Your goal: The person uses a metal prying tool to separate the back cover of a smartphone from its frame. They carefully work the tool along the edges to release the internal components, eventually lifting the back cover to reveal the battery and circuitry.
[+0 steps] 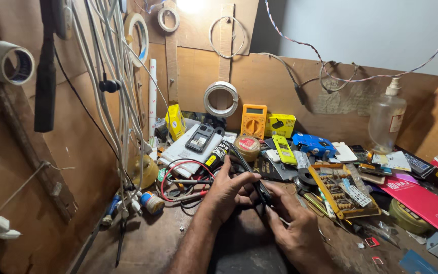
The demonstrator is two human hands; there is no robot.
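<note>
Holding a small dark phone (263, 193) between both hands, the person works low over the middle of the bench (148, 243). The left hand (231, 192) has its grip pressed together: thumb and fingers pinch a thin black tool (243, 161), whose tip meets the upper edge of the phone. The right hand (294, 226) closes its grip around the lower part of the phone from the right side, and most of the phone is hidden by the fingers. Just behind the hands lie red and black wires (178, 182) and a round tin (247, 147). A yellow meter (254, 121) leans against the back wall. To the right stands a tray of small parts (338, 190), and a clear bottle (386, 119) stands farther right, well apart.
</note>
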